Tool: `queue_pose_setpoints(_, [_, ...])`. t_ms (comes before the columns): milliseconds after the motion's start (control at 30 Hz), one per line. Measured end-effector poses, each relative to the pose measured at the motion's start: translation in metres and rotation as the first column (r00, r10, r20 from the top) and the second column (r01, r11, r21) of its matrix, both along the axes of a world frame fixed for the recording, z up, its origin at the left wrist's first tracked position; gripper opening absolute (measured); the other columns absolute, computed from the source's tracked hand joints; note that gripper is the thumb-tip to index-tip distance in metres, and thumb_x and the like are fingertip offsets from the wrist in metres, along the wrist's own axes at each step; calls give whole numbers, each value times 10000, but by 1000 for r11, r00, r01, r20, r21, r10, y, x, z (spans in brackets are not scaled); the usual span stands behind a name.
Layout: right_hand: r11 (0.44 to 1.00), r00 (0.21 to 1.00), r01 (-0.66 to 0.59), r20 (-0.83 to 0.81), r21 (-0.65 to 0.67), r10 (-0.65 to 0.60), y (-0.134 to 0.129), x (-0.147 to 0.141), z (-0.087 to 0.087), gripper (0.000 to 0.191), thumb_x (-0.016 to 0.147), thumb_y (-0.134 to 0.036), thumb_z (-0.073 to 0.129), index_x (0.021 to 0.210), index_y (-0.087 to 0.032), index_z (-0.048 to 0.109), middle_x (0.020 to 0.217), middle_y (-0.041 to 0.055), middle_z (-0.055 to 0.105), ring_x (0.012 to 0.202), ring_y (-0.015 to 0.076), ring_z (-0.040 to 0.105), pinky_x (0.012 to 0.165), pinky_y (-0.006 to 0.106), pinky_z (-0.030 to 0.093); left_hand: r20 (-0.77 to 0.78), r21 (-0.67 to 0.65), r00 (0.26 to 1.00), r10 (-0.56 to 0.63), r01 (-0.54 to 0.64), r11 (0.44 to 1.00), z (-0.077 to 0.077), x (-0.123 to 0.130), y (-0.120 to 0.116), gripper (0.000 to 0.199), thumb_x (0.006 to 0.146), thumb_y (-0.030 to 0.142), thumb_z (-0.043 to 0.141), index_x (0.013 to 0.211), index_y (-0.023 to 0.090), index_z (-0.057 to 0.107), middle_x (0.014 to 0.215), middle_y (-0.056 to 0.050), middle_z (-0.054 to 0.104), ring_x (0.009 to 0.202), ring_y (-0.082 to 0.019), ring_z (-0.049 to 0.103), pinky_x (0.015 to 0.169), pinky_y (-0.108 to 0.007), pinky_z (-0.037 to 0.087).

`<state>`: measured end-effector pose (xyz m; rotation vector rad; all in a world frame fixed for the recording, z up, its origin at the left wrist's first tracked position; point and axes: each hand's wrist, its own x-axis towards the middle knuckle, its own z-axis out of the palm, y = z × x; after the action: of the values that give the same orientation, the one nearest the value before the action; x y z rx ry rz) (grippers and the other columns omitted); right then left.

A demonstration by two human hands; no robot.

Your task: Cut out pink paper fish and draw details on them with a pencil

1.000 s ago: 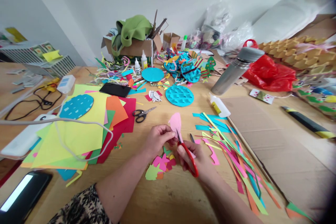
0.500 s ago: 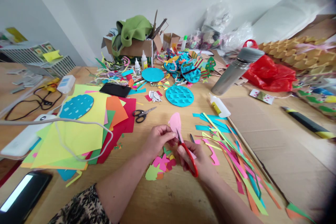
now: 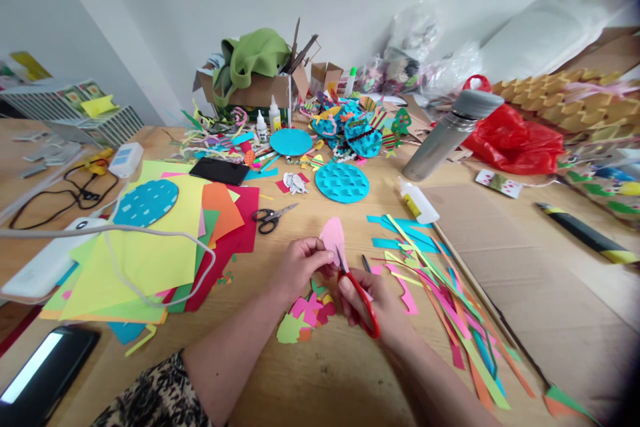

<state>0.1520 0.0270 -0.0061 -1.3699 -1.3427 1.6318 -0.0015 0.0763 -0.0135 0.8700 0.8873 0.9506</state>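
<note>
My left hand (image 3: 307, 265) pinches a light pink piece of paper (image 3: 333, 233) by its lower left edge, fingers closed. Red-handled scissors (image 3: 367, 310) are gripped in my right hand (image 3: 373, 303), their blades pointing up and left at the pink paper. The blade tips lie against the paper close to my left fingertips; how deep they cut is hard to make out. Below my hands, a small heap of cut paper shapes (image 3: 305, 313) in pink, green and red lies on the wooden table (image 3: 320, 380).
Black-handled scissors (image 3: 270, 219) lie behind my left hand. Stacked coloured paper (image 3: 150, 253) is at left, crossed by a white cable. Paper strips (image 3: 465, 320) and a cardboard sheet (image 3: 500, 260) lie at right. Farther back are a glue bottle (image 3: 419, 203), a steel flask (image 3: 445, 137) and a blue disc (image 3: 343, 183).
The pink paper has shifted and turned slightly between my fingers. The scissors have moved only a little, still at the paper.
</note>
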Motion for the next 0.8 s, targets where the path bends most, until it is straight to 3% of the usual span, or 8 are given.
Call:
queue_pose_setpoints(600, [1000, 1000, 12, -23, 8, -12, 0, 0, -2, 550, 721, -742, 635, 640, -217, 494, 455, -29, 509, 385, 121, 464, 401, 244, 297, 24, -10, 1000, 16, -15, 1000, -1, 0, -1, 205, 670, 305, 750, 639, 130, 648, 600, -37, 651, 547, -135, 581, 591, -267, 459])
queue_pose_setpoints(800, [1000, 1000, 8, -21, -2, -8, 1, 1, -3, 561, 711, -752, 639, 633, -219, 481, 451, -33, 509, 380, 115, 461, 404, 237, 293, 67, -33, 996, 66, -64, 997, 0, 2, 1, 284, 684, 376, 777, 685, 129, 636, 613, -21, 618, 552, -117, 552, 571, -247, 435])
